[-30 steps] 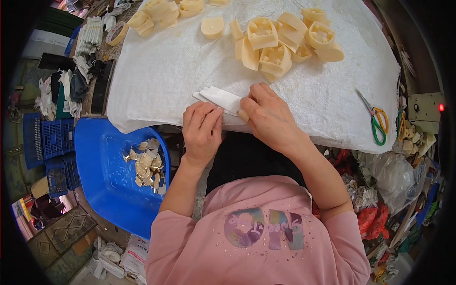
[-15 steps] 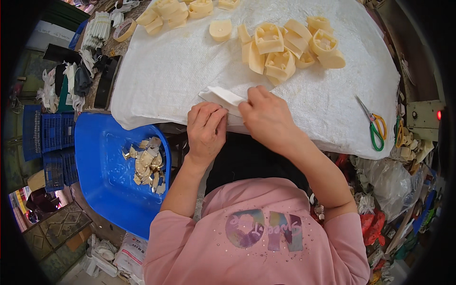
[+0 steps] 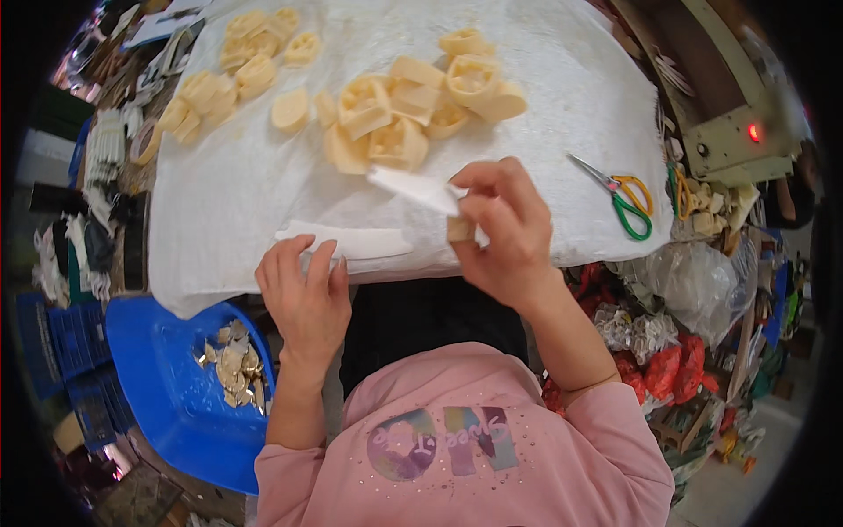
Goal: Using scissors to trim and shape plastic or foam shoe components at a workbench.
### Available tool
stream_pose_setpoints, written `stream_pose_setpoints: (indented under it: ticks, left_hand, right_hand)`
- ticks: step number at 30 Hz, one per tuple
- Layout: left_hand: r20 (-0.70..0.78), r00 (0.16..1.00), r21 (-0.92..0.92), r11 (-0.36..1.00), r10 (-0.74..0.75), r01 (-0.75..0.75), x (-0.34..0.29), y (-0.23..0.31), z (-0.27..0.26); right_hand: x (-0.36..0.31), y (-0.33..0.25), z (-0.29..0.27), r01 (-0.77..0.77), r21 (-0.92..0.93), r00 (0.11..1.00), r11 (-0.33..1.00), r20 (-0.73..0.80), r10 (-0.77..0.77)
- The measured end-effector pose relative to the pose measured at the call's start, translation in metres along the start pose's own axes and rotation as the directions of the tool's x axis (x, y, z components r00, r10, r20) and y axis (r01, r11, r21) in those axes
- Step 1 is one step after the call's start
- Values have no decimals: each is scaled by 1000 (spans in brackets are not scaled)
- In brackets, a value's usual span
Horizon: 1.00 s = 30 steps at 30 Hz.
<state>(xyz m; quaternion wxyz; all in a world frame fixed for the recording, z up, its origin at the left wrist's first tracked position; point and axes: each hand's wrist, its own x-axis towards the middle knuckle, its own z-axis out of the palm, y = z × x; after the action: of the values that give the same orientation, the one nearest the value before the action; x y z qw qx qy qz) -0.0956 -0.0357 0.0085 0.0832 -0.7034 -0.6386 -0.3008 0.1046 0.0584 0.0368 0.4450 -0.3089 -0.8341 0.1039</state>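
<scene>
Along the near edge of the cloth lies a long, flat white strip (image 3: 373,243). My left hand (image 3: 306,294) has its fingers spread, the fingertips touching the strip's left part. Raised above the cloth, my right hand (image 3: 511,233) pinches a second white strip (image 3: 417,188) that points to the left. A small tan piece (image 3: 458,230) shows by the same fingers; its kind is unclear. Beyond the hands is a pile of cream-coloured hollow moulded pieces (image 3: 391,145). More cream pieces (image 3: 255,75) are grouped at the far left.
White woven cloth (image 3: 237,211) covers the table. Scissors (image 3: 619,193) with green and yellow handles lie at right. A blue tub (image 3: 167,386) with shiny metallic scraps stands at lower left. Bags of scrap (image 3: 676,364) are at lower right, below a box with a red light (image 3: 752,133).
My hands have moved apart. The right one now lifts a white strip, while another strip lies by the left hand. The view has shifted, sliding the table contents leftward.
</scene>
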Motion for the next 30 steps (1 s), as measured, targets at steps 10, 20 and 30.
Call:
stream_pose_setpoints:
  ticks: [10, 20, 30]
  left_hand:
    - [507, 737, -856, -158, -446, 493, 14, 52, 33]
    - [500, 771, -860, -122, -395, 496, 11, 52, 34]
    - [503, 743, -857, -140, -442, 496, 6, 47, 32]
  right_hand:
    - [-7, 5, -4, 49, 27, 974, 998, 219, -54]
    - [20, 113, -9, -247, -401, 960, 882, 26, 280]
    - [22, 106, -22, -80, -488, 934, 869, 268, 237]
